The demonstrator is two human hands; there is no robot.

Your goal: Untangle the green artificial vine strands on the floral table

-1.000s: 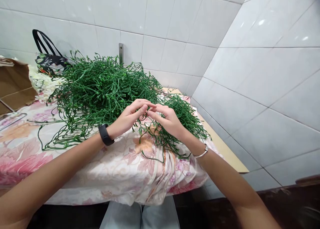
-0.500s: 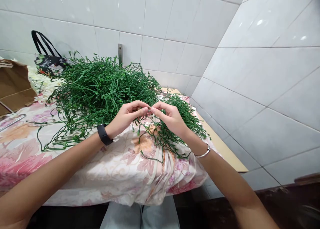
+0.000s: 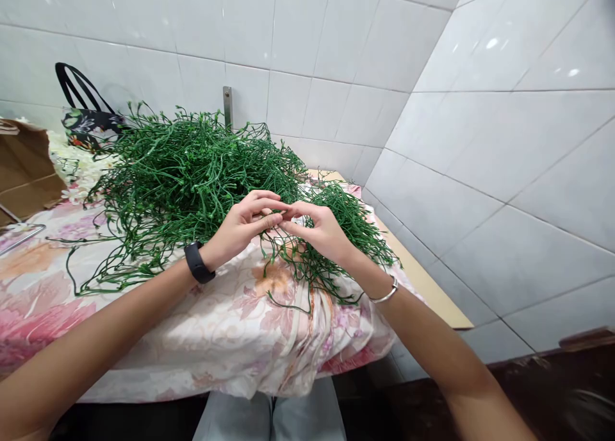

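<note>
A large heap of thin green artificial plant stems (image 3: 192,165) lies on a table covered by a floral pink cloth (image 3: 230,338). My left hand (image 3: 245,226), with a black band at the wrist, and my right hand (image 3: 319,229), with a silver bangle, meet fingertip to fingertip just in front of the heap. Both pinch the same green sprig (image 3: 283,249), whose thin branches hang down below my fingers. A smaller bunch of stems (image 3: 355,229) lies right behind my right hand.
White tiled walls close in behind and to the right. A black-handled floral bag (image 3: 84,117) and white artificial flowers (image 3: 77,165) sit at the back left, beside a brown cardboard box (image 3: 24,172). The bare wooden table edge (image 3: 427,287) shows at right.
My hands have stayed together at the sprig, with only small shifts of the fingers. The view has drifted slightly.
</note>
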